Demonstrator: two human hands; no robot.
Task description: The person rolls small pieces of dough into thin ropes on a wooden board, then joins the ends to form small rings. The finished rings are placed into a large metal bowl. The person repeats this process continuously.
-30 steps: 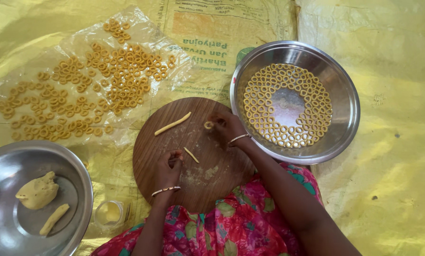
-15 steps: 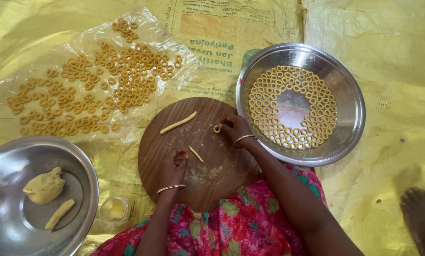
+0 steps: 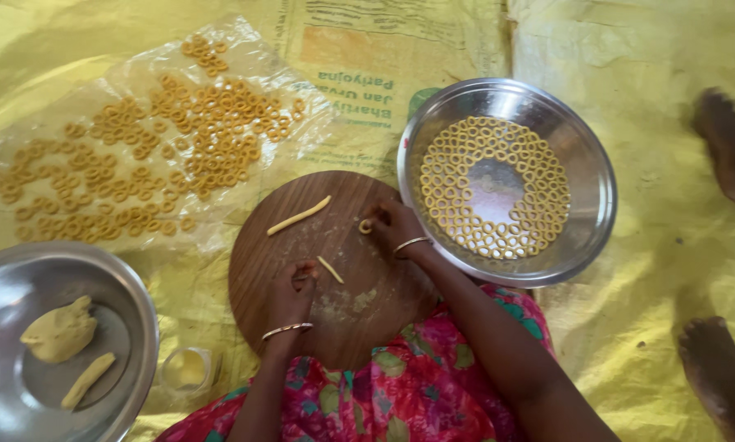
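A round wooden board [image 3: 261, 270] lies on the yellow sheet in front of me. My right hand [image 3: 393, 226] is at the board's far right edge, fingers pinched on a small dough ring [image 3: 366, 227]. My left hand [image 3: 289, 292] rests on the board with its fingers curled, and nothing shows in it. A short dough stick [image 3: 330, 269] lies just right of it. A longer dough stick [image 3: 299, 215] lies further up the board. Both wrists wear bangles.
A steel bowl [image 3: 588, 164] to the right holds several pale dough rings. A clear plastic sheet [image 3: 138, 164] at the upper left carries several darker rings. A steel plate [image 3: 130, 327] at the lower left holds a dough lump and roll. Another person's feet [image 3: 723, 143] are at the right.
My view has shifted, so everything sits a little further right in frame. Another person's feet have come into view at the right. My hands have stayed in place on the board.
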